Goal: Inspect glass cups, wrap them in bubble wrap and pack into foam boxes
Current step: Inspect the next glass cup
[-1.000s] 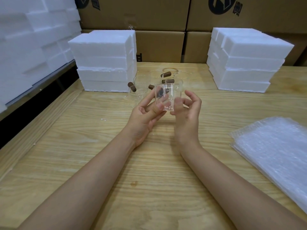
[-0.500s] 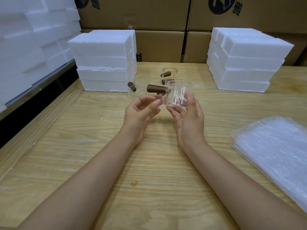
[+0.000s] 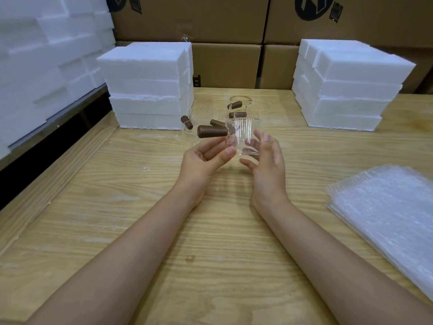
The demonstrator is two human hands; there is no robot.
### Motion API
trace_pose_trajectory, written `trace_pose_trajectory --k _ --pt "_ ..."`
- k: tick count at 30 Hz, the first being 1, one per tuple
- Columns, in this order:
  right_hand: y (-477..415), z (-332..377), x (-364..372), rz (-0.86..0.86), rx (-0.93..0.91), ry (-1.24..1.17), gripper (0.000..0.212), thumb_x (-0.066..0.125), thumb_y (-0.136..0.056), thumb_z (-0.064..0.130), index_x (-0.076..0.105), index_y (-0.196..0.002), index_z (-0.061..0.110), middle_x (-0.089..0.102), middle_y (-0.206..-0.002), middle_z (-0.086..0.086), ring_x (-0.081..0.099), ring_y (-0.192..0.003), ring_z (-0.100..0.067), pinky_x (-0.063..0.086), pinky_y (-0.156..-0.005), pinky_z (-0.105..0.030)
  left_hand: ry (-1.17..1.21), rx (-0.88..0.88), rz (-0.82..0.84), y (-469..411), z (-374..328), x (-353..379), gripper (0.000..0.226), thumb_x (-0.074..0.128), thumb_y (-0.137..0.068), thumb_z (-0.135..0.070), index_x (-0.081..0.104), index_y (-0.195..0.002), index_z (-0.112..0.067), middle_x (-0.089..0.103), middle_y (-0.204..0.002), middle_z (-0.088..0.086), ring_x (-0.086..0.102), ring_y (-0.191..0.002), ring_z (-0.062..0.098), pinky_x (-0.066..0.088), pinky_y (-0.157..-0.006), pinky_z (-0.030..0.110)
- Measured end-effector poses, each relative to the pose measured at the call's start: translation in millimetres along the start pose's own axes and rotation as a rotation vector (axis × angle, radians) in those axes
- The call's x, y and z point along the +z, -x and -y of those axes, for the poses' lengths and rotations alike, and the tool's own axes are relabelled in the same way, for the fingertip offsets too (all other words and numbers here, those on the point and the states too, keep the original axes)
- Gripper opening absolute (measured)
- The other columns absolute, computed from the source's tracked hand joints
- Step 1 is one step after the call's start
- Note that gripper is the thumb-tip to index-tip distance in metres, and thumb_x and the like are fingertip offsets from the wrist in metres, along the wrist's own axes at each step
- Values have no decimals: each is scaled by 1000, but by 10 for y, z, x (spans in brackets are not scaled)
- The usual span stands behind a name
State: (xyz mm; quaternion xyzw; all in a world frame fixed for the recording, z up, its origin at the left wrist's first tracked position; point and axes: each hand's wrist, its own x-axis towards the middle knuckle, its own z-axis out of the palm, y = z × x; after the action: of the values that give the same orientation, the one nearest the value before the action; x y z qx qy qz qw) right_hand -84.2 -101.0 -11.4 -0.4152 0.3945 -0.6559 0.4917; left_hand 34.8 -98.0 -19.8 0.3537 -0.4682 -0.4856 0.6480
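table: light wood-grain table [image 3: 140, 231], bare planks in the near half, one small dark stain [image 3: 190, 258] near the middle.
room: cardboard boxes [image 3: 225, 64] line the back wall; black printed marks on the top ones, cut by the frame edge.
foam: left foam stack [image 3: 145, 85] and right foam stack [image 3: 346, 90] stand on the far half of the table, well apart. A bigger foam pile [image 3: 42, 55] runs along the left, off the table.
bubble wrap: flat stack of bubble wrap [image 3: 386, 214] on the table's right side, running out of frame.
other cups: other cups [image 3: 234, 110] stand between the two stacks. The clear walls barely show, so mostly only brown handles read. Count unclear.
hard to see: cup rims and bases blend into the wood. Both elbows are cut off at the bottom edge.
glass cup: glass cup [image 3: 244, 137] is off the table between the hands, roughly upright. Its brown handle [image 3: 212, 131] sticks out level to the left.
left hand: left hand [image 3: 203, 160] is palm up, thumb tip pressed on the cup's lower left wall, fingers curled under the handle. Finger contact with the handle can't be told.
right hand: right hand [image 3: 267, 167] has its palm facing left, fingers wrapped behind the cup's right side and visible through the glass, thumb under the base.
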Motion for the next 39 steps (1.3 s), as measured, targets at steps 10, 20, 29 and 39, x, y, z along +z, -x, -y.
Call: trace_pose_trajectory --k 10,20,29,39 --pt "-6 -5 -37 80 -94 61 45 72 -73 41 44 -107 45 51 -104 2 63 -87 -7 51 -77 -23 -105 58 -22 16 3 29 43 80 -59 -16 70 -101 -21 74 -99 -10 67 -106 9 53 -89 22" --pt "-32 89 -39 169 169 -284 32 51 -97 29 58 -123 11 68 -105 -9 65 -97 -26 55 -80 -32 -34 -42 -10 23 -61 50 60 63 -73 -34 53 -128 -11 67 -113 9 65 -108 20 55 -90 31" --pt "13 94 -11 269 270 -302 33 39 -100 36 60 -110 12 61 -107 -16 64 -96 -24 57 -78 -31 -135 -129 120 25 -51 33 31 57 -79 -41 68 -104 -26 72 -101 -10 63 -107 11 51 -84 21" --pt "12 109 5 224 267 -243 21 46 -98 29 60 -114 25 58 -107 -13 60 -98 -27 50 -93 -39 -102 -81 53 62 -51 51 60 73 -71 -27 54 -126 -10 73 -109 4 66 -109 18 52 -94 33"
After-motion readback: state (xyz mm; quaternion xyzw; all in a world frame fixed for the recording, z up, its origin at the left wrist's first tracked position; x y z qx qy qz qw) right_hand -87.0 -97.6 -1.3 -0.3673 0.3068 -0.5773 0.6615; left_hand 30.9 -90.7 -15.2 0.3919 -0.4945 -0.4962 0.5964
